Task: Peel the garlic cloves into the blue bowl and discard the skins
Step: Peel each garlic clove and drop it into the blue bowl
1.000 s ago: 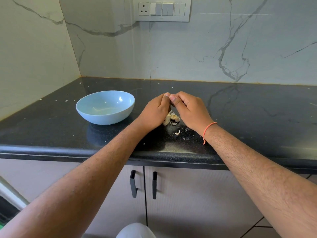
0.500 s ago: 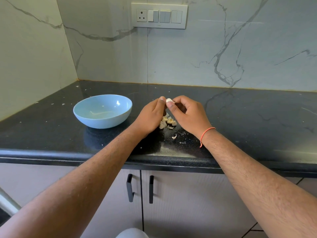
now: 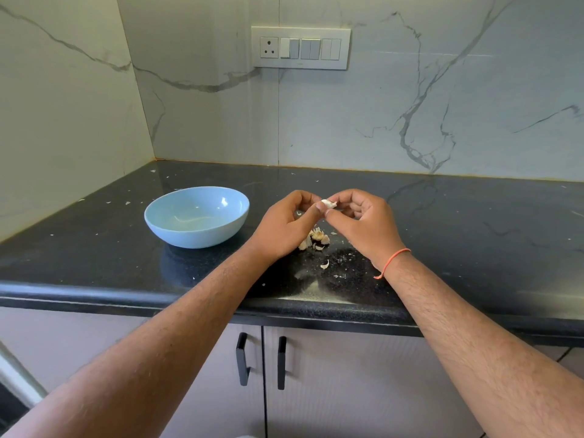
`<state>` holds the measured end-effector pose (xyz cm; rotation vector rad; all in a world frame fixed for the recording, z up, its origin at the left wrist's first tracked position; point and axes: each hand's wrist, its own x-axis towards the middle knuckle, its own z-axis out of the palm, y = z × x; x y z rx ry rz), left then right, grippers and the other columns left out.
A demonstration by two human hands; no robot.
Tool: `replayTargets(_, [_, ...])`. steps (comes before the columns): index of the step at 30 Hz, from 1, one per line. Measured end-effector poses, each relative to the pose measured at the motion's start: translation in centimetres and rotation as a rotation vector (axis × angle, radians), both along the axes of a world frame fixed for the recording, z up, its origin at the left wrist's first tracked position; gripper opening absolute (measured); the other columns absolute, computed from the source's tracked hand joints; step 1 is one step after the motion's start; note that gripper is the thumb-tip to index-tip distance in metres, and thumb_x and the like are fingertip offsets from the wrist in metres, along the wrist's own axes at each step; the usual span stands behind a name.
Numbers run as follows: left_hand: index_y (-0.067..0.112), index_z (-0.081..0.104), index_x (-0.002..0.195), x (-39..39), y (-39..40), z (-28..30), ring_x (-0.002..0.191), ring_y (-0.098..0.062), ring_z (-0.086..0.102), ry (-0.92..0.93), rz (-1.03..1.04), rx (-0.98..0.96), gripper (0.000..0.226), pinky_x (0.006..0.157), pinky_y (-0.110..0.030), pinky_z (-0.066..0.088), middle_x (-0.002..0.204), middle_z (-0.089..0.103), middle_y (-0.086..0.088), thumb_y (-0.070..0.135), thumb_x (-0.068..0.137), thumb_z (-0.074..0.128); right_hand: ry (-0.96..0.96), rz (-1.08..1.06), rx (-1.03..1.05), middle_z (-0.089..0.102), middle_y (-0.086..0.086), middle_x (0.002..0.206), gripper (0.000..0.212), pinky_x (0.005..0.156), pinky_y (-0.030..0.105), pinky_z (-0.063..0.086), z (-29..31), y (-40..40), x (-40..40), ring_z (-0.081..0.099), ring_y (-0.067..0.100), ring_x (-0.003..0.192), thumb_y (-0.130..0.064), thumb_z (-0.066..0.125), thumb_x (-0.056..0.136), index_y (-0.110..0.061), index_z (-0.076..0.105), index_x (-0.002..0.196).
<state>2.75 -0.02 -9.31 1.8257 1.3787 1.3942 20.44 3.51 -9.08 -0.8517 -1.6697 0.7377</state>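
A pale garlic clove (image 3: pixel 328 203) is pinched between the fingertips of both hands, just above the black counter. My left hand (image 3: pixel 284 226) holds it from the left, my right hand (image 3: pixel 363 222) from the right, thumbs meeting under it. Below the hands lies a small heap of garlic cloves and skins (image 3: pixel 316 240), partly hidden by my left hand. One loose skin flake (image 3: pixel 325 264) lies nearer the counter edge. The blue bowl (image 3: pixel 197 216) stands to the left of my left hand; I see no cloves in it.
The black counter (image 3: pixel 474 241) runs to marble walls at the back and left. A switch plate with a socket (image 3: pixel 300 48) is on the back wall. Small white flecks dot the counter. Cupboard doors with black handles (image 3: pixel 242 358) sit below the front edge.
Both hands have lifted a little off the heap and turned the clove, so more of it shows between the fingertips. The camera view has tilted up slightly.
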Motion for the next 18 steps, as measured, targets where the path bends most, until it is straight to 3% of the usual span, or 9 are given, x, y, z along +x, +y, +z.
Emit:
replayTargets(4, [0.028,0.072,0.118,-0.33,-0.15,-0.04,0.055,-0.017,0.053,-0.025,-0.03,0.09,0.018,0.053,-0.037,0.053,0.101,0.073,0.009,0.032,0.1,0.071,-0.011,-0.023,-0.023,0.079,-0.004,0.08,0.014,0.076,0.035,0.064,0.01,-0.18,0.11,0.076,0.014,0.075,-0.027,0.088,0.082,-0.023,0.078,0.09])
replayTargets(8, [0.027,0.078,0.11,-0.35,-0.36,0.17,0.057,-0.017,0.059,-0.042,-0.011,0.062,0.015,0.058,-0.048,0.061,0.092,0.077,0.014,0.035,0.097,0.076,-0.029,-0.03,-0.044,0.08,-0.005,0.08,0.014,0.079,0.036,0.065,0.16,-0.33,0.22,0.078,0.013,0.077,-0.025,0.088,0.081,-0.022,0.08,0.092])
replayTargets(16, [0.024,0.083,0.102,-0.55,-0.16,0.0,0.066,-0.019,0.063,-0.208,-0.065,-0.055,0.016,0.062,-0.032,0.058,0.08,0.076,-0.008,0.037,0.093,0.079,-0.109,-0.026,0.052,0.079,-0.01,0.084,0.02,0.078,0.03,0.064,0.27,-0.86,0.42,0.076,0.007,0.077,-0.021,0.086,0.084,-0.025,0.082,0.103])
replayTargets(18, [0.024,0.083,0.104,-0.61,-0.13,0.0,0.067,-0.016,0.063,-0.218,-0.068,-0.066,0.016,0.061,-0.029,0.057,0.075,0.073,-0.006,0.035,0.095,0.077,-0.118,-0.014,0.051,0.079,-0.009,0.084,0.023,0.079,0.03,0.064,0.24,-0.94,0.41,0.076,0.008,0.078,-0.019,0.087,0.083,-0.028,0.081,0.104])
